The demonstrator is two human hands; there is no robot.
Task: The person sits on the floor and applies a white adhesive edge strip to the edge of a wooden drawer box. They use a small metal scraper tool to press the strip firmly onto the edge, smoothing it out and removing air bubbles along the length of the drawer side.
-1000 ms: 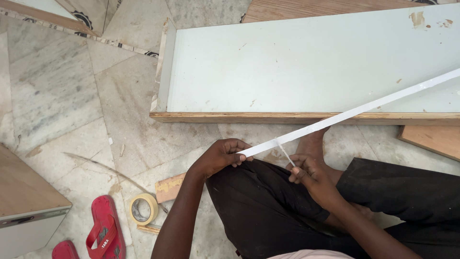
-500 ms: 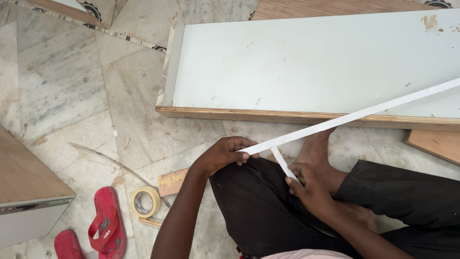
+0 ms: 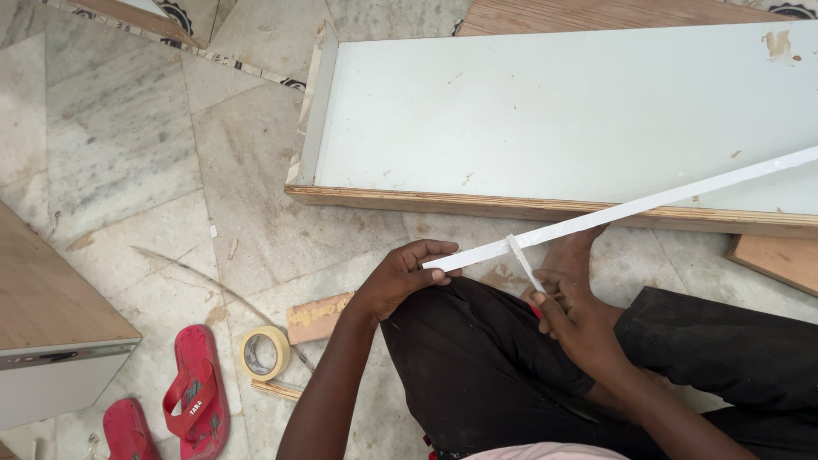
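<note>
Trimming white strip (image 3: 630, 207): left hand (image 3: 400, 277) pinching its near end, right hand (image 3: 573, 317) closed around a small blade (image 3: 523, 262) crossing it; steady pull likely needed.

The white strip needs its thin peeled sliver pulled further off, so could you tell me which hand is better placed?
Probably the right hand: it already pinches the sliver, while the left hand steadies the white strip.
</note>
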